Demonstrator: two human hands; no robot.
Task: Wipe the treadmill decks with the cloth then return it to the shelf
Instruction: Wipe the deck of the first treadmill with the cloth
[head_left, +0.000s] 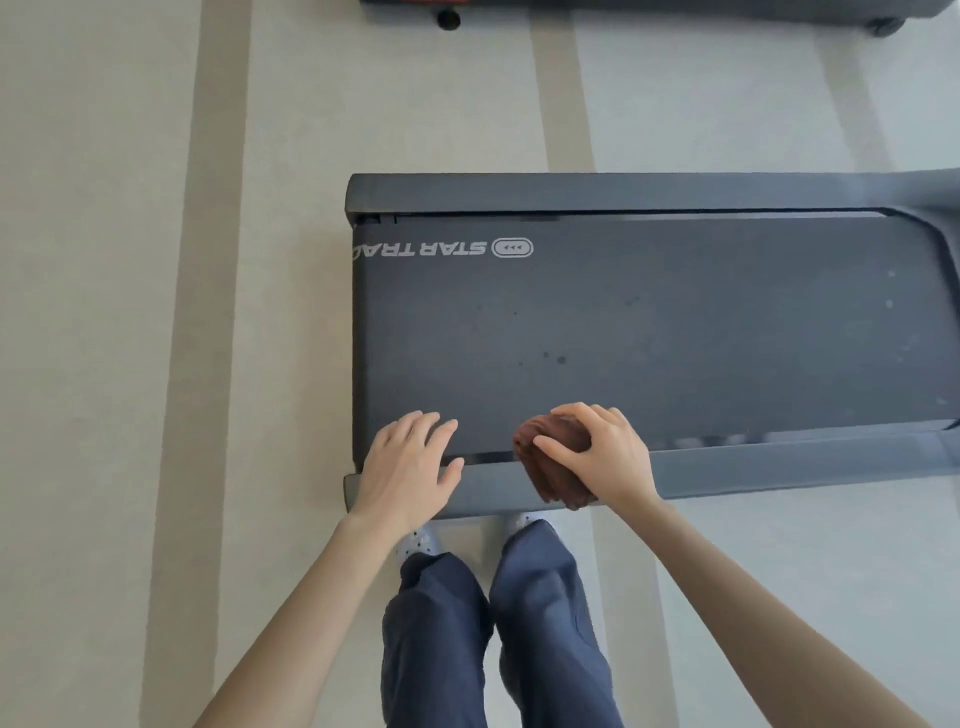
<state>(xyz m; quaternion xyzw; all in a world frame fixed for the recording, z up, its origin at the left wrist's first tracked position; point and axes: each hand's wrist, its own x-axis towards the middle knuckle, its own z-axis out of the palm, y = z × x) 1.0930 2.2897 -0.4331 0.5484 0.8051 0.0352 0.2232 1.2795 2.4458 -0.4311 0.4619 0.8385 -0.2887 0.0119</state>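
The right hand (605, 460) grips the bunched brown cloth (553, 470) at the 6 o'clock edge of the matte treadmill deck (649, 322), which stretches on toward 3 o'clock. The left hand (410, 467) rests flat at 9 o'clock of the cloth, fingers straight.

Beige floor (104, 312) with darker stripes; navy trousers (545, 623); pale spotted shoes (418, 543).

Under the right hand's fingers (566, 447), the brown cloth (556, 475) looks soft and ribbed; beyond them the treadmill deck (649, 332) is matt, dark and speckled.
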